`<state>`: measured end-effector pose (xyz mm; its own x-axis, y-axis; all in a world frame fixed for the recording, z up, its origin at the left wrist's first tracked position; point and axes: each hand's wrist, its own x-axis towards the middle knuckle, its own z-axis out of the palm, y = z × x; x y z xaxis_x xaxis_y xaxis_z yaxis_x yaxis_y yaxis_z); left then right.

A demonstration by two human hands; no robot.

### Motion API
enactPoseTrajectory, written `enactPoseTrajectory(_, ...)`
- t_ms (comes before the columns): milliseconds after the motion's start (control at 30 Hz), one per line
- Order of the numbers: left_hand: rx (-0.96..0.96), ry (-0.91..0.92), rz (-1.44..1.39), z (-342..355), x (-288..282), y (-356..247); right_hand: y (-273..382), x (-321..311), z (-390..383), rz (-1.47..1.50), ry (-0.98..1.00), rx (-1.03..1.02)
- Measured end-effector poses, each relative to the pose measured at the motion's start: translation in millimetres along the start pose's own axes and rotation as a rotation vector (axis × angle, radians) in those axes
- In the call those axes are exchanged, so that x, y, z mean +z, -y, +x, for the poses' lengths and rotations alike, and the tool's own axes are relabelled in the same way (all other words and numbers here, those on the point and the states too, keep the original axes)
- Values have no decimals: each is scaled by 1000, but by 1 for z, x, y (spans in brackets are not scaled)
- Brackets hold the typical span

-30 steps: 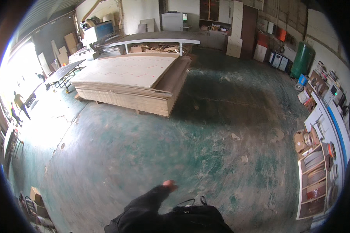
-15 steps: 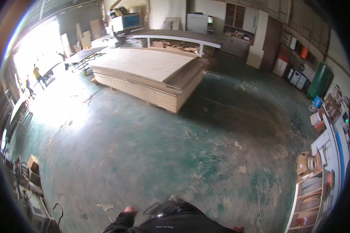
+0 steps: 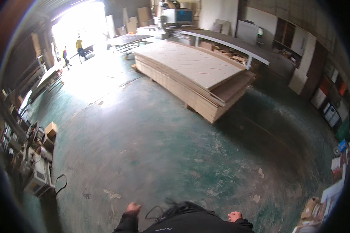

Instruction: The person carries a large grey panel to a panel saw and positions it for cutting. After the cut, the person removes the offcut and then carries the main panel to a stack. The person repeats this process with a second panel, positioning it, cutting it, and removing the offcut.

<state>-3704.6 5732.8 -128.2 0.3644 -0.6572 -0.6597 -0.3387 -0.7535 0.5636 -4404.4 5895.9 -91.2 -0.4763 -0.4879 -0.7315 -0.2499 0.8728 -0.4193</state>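
Note:
My left hand (image 3: 133, 207) hangs in a black sleeve at the bottom of the view, fingers curled, with nothing visible in it. To the right, my right hand (image 3: 234, 216) is also closed, with nothing visible in it, at the side of my black jacket (image 3: 190, 222). Dark cords lie on the jacket front between them. Both hands are over the worn green floor (image 3: 163, 163). Ahead stands a large stack of pale boards (image 3: 186, 64) on low supports.
A long bench (image 3: 229, 42), a machine (image 3: 177, 17) and a wheeled table (image 3: 130, 39) stand behind the stack. Two people (image 3: 79, 48) are near the bright doorway (image 3: 77, 23). Boxes and equipment (image 3: 39, 167) line the left; shelving and boards (image 3: 315, 209) the right.
The view has swung left, so the board stack and doorway appear farther right and the right-hand shelving has mostly left view. My right hand has come into sight beside the jacket.

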Motion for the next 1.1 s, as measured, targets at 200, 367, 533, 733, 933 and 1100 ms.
enactPoseTrajectory(200, 119, -153, -5, 14, 5, -8, 88, -32, 30, -140, 76, -72)
enactPoseTrajectory(367, -202, -299, -97, -33, 44, -5, 128, -61, 94, -363, 226, -137)
enactPoseTrajectory(533, -362, -238, -280, -96, 118, -63, 201, -124, 171, -466, 224, -186)
enactPoseTrajectory(733, -157, -173, -164, -115, 145, -132, 303, -178, 257, -76, 96, -108)
enactPoseTrajectory(933, -267, -376, -193, -65, 139, -116, 430, -133, 295, 116, 252, -248)
enactPoseTrajectory(1100, -418, -202, -495, -10, 130, -112, 531, -59, 305, 60, 391, -354)
